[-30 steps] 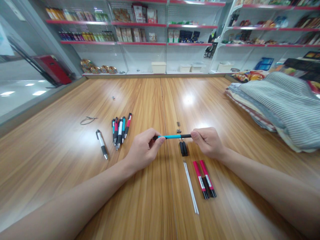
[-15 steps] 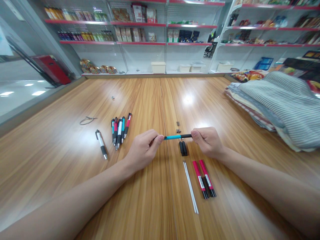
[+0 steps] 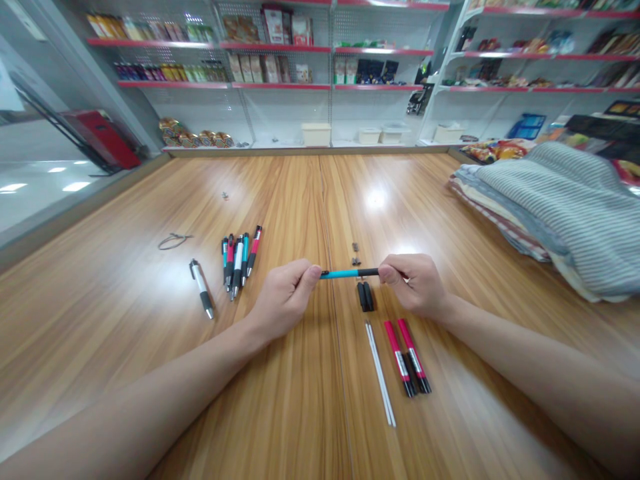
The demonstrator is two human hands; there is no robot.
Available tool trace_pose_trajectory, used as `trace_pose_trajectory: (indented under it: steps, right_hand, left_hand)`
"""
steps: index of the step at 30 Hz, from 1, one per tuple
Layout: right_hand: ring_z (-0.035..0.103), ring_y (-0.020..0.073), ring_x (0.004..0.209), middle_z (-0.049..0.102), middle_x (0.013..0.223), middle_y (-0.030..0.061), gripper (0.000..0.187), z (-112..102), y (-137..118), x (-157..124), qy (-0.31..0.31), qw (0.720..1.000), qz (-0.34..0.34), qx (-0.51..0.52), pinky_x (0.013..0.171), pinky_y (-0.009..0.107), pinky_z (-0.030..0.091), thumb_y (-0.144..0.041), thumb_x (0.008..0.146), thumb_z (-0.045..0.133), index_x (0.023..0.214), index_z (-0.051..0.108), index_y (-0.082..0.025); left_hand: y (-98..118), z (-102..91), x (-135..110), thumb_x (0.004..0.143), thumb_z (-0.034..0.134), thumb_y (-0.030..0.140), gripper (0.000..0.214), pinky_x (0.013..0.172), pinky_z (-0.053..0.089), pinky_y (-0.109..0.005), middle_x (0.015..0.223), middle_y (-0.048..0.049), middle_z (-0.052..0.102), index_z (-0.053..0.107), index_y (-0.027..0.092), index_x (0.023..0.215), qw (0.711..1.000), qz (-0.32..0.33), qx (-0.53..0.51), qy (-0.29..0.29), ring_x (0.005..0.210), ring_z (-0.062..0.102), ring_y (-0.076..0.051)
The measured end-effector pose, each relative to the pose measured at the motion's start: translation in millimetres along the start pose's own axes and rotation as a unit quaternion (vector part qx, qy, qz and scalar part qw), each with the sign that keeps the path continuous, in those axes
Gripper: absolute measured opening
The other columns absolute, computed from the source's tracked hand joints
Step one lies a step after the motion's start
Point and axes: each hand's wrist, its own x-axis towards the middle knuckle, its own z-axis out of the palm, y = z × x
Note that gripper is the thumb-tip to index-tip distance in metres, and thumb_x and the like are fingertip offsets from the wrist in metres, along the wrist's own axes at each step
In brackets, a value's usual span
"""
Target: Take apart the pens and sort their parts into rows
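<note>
- Holding a slim turquoise-and-black plastic pen [image 3: 344, 273] level over the wood-grain table [image 3: 280, 413], taking it as the dial's centre.
- Clamping the left hand [image 3: 286, 290] around its nine o'clock end and the right hand [image 3: 415, 283] around its black three o'clock end; holding the hands apart, probably pinning both ends against slipping or swinging.
- Having two short black tubular sleeves [image 3: 369, 297] between four and five o'clock, and two thin white refills [image 3: 380, 373] beside two pink-and-black tubular barrels [image 3: 399, 357] around five, apparently grouping like with like for telling kinds apart; not seeing inside the barrels.
- Showing tiny dark pieces [image 3: 355, 261] towards twelve, too small for identifying.
- Having a bunch of multicoloured click pens [image 3: 238, 260] at nine o'clock, pointing tips towards six, and one white-and-black pen [image 3: 203, 287] beyond, likely separating whole pens from loose parts.
- Facing red-edged white shelves [image 3: 280, 48] at twelve o'clock, bearing an opaque cream box [image 3: 316, 135] and, nearer one, a pale lidded box [image 3: 395, 135]; not making out contents in either.
- Seeing small coloured bottles [image 3: 165, 72] between ten and eleven, not telling liquid from label.
</note>
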Motion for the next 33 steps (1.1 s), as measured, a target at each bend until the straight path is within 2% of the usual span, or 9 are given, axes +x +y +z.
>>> trace_pose_trajectory:
  steps: [4, 8, 10, 15, 19, 24, 29, 33]
  right_hand:
    - [0.043, 0.0087, 0.05, 0.052, 0.057, -0.001, 0.03, -0.2, -1.1, 0.1, -0.016, 1.0, 0.025, 0.002, 0.051, 0.025, 0.028, -0.031, 0.094, 0.05, 0.073, 0.063, -0.014]
    - [0.044, 0.0087, 0.049, 0.051, 0.055, -0.0013, 0.035, -0.3, -2.0, 1.2, -0.028, 0.999, 0.04, 0.006, 0.051, 0.024, 0.028, -0.032, 0.096, 0.046, 0.072, 0.064, -0.015]
    - [0.044, 0.009, 0.049, 0.05, 0.054, -0.0014, 0.036, -0.1, -1.9, 1.4, -0.029, 0.998, 0.048, 0.007, 0.05, 0.025, 0.028, -0.033, 0.097, 0.045, 0.07, 0.062, -0.015]
    - [0.044, 0.0098, 0.049, 0.05, 0.055, -0.0009, 0.035, 0.6, 0.3, 0.4, -0.016, 0.998, 0.053, 0.003, 0.051, 0.026, 0.028, -0.034, 0.097, 0.045, 0.072, 0.06, -0.016]
    - [0.045, 0.0104, 0.051, 0.051, 0.057, -0.0004, 0.034, 0.7, 1.8, -0.3, 0.001, 0.999, 0.049, -0.003, 0.052, 0.026, 0.028, -0.034, 0.097, 0.045, 0.071, 0.058, -0.016]
    - [0.045, 0.0106, 0.051, 0.052, 0.057, -0.0002, 0.035, 0.6, 1.5, -0.3, 0.01, 0.999, 0.05, -0.009, 0.053, 0.026, 0.029, -0.034, 0.098, 0.044, 0.07, 0.057, -0.017]
    - [0.046, 0.0107, 0.052, 0.053, 0.059, 0.0005, 0.033, 0.8, 0.8, 0.0, 0.011, 0.999, 0.045, -0.01, 0.053, 0.026, 0.029, -0.033, 0.097, 0.046, 0.071, 0.057, -0.017]
    - [0.043, 0.0101, 0.05, 0.051, 0.058, -0.0012, 0.025, 0.9, -0.3, 1.0, 0.02, 0.999, 0.049, -0.013, 0.051, 0.026, 0.028, -0.031, 0.095, 0.05, 0.076, 0.058, -0.017]
  left_hand:
    - [-1.4, -0.8, 0.1, 0.097, 0.044, 0.033, 0.027, 0.053, 0.029, -0.025, 0.062, 0.0025, 0.042, 0.051, 0.017, 0.076, 1.0, -0.021, -0.014, 0.015, 0.057, 0.04, -0.011]
    - [-3.9, 1.5, -0.7, 0.095, 0.049, 0.033, 0.017, 0.049, 0.028, -0.024, 0.063, 0.0039, 0.043, 0.056, 0.017, 0.093, 0.997, -0.045, -0.057, 0.027, 0.053, 0.038, -0.01]
    - [-4.8, 2.9, -0.8, 0.094, 0.05, 0.034, 0.017, 0.048, 0.028, -0.023, 0.064, 0.004, 0.044, 0.056, 0.018, 0.097, 0.996, -0.049, -0.07, 0.03, 0.053, 0.039, -0.009]
    - [-3.9, 3.6, 0.4, 0.094, 0.051, 0.034, 0.018, 0.048, 0.027, -0.022, 0.064, 0.0035, 0.045, 0.056, 0.017, 0.095, 0.996, -0.05, -0.063, 0.031, 0.053, 0.039, -0.009]
    - [-2.8, 2.2, 2.0, 0.096, 0.047, 0.036, 0.026, 0.051, 0.029, -0.024, 0.063, 0.0025, 0.044, 0.055, 0.017, 0.082, 0.999, -0.033, -0.021, 0.025, 0.056, 0.04, -0.01]
    - [-5.3, 2.0, 2.4, 0.099, 0.038, 0.036, 0.044, 0.055, 0.029, -0.025, 0.06, 0.0016, 0.039, 0.039, 0.017, 0.06, 0.999, 0.032, -0.013, 0.019, 0.057, 0.039, -0.01]
    - [-5.0, 2.0, 1.1, 0.1, 0.036, 0.036, 0.042, 0.054, 0.03, -0.025, 0.059, 0.0017, 0.042, 0.042, 0.017, 0.063, 1.0, -0.002, -0.013, 0.014, 0.056, 0.041, -0.01]
    - [-3.8, 1.7, 0.6, 0.098, 0.042, 0.037, 0.034, 0.052, 0.03, -0.024, 0.06, 0.0026, 0.042, 0.049, 0.017, 0.071, 1.0, -0.024, -0.013, 0.016, 0.055, 0.041, -0.01]
